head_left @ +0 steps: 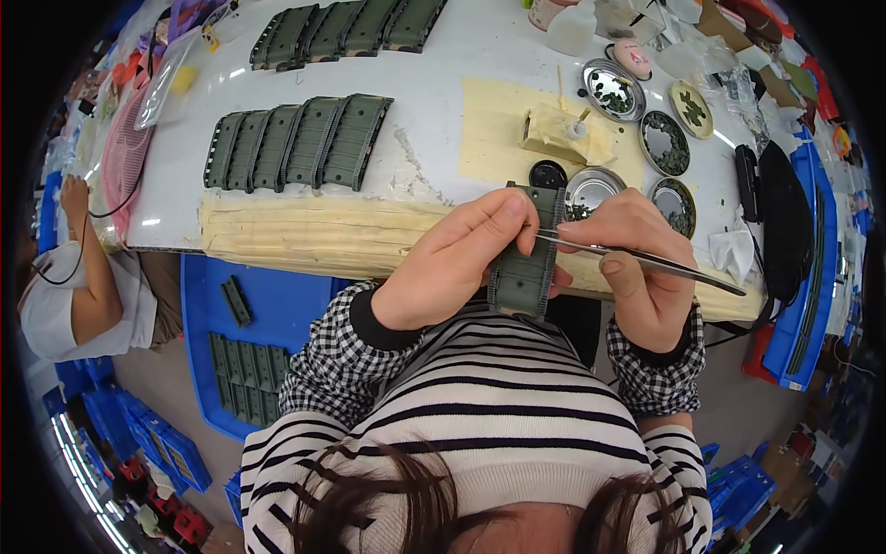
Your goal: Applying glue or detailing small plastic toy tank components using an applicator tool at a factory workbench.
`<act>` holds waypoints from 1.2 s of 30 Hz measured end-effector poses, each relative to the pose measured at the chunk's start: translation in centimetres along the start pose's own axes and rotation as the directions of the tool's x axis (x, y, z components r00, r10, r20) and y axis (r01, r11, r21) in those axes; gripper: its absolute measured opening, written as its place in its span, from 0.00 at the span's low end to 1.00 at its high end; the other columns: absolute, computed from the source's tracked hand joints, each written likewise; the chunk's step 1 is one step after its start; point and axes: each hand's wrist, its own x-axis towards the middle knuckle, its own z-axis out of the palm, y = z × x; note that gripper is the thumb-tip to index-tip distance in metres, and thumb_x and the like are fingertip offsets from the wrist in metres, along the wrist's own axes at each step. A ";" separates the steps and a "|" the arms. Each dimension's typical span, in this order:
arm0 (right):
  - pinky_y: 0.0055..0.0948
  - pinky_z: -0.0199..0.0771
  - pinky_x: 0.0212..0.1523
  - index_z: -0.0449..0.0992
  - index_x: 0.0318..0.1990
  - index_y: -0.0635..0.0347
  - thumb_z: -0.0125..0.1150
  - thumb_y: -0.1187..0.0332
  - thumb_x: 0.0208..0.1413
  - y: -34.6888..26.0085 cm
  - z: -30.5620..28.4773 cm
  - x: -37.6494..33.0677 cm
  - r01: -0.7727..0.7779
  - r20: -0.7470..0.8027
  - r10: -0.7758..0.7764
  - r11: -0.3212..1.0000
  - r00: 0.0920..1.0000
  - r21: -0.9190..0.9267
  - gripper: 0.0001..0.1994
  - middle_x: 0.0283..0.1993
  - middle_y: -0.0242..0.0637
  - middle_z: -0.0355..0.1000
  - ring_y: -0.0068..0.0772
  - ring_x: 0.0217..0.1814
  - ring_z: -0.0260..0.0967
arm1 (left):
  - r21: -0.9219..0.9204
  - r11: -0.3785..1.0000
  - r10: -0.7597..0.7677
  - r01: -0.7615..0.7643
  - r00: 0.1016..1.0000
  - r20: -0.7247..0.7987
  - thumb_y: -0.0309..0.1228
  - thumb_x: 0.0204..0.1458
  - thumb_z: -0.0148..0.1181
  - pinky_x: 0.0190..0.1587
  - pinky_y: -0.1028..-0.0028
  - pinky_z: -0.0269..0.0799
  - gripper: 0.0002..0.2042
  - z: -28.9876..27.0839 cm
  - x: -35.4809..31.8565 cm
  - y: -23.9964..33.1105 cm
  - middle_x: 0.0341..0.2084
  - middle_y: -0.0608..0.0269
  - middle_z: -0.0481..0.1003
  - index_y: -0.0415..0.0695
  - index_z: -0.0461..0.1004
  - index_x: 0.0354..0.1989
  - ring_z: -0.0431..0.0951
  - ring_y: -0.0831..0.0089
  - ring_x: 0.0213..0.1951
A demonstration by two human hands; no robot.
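Observation:
My left hand (pixel 452 263) grips a dark green ribbed plastic panel (pixel 521 280) with toothed long edges, holding it upright in front of my striped top. In my right hand (pixel 646 263) is a pair of metal tweezers (pixel 688 270). Their tips reach the upper part of the panel, close to my left fingertips. Whether the tips hold a small piece is too small to tell. Just beyond the panel sit a black round cap (pixel 548 174) and a shallow metal dish (pixel 595 188), partly hidden by my right hand.
Several similar panels (pixel 300 143) lie in two rows on the white table (pixel 425 111). Metal dishes (pixel 664 143) of small green parts stand right, near a yellow-covered block (pixel 554 129). Yellow padding (pixel 305 235) lines the front edge. A blue tray (pixel 268 277) holds more panels; another person's arm (pixel 97 286) is left.

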 end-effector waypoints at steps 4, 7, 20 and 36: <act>0.28 0.63 0.37 0.79 0.40 0.64 0.58 0.70 0.56 0.3 0.1 0.1 0.011 0.013 -0.011 1.000 1.000 -0.021 0.08 0.25 0.32 0.75 0.30 0.28 0.66 | 0.023 0.999 -0.037 0.037 0.999 -0.009 0.43 0.68 0.32 0.44 0.67 0.77 0.18 0.2 -0.1 0.1 0.35 0.51 0.72 0.41 0.60 0.32 0.78 0.62 0.38; 0.28 0.63 0.37 0.79 0.40 0.64 0.57 0.70 0.57 0.2 0.2 0.0 -0.001 0.023 0.001 1.000 1.000 -0.002 0.08 0.25 0.32 0.75 0.30 0.28 0.66 | 0.041 0.998 -0.038 0.038 0.999 0.002 0.43 0.68 0.32 0.44 0.67 0.77 0.18 0.1 -0.1 0.0 0.35 0.51 0.72 0.41 0.60 0.32 0.78 0.62 0.39; 0.24 0.71 0.39 0.78 0.41 0.69 0.49 0.66 0.65 6.3 -5.1 -0.9 -0.261 -0.498 0.157 0.954 0.853 -0.146 0.14 0.35 0.41 0.77 0.26 0.35 0.73 | 0.114 0.992 0.070 -0.055 0.988 -0.139 0.20 0.60 0.46 0.46 0.61 0.79 0.35 0.6 -0.9 0.7 0.54 0.44 0.65 0.57 0.37 0.71 0.78 0.59 0.45; 0.28 0.65 0.35 0.79 0.37 0.62 0.60 0.73 0.55 4.3 -2.3 -3.6 -0.231 -0.197 0.182 0.938 0.963 -0.260 0.05 0.31 0.37 0.75 0.33 0.32 0.66 | 0.020 0.997 0.072 -0.070 0.933 -0.352 0.23 0.59 0.51 0.51 0.60 0.77 0.24 0.9 -0.5 0.4 0.56 0.47 0.67 0.39 0.54 0.63 0.76 0.58 0.50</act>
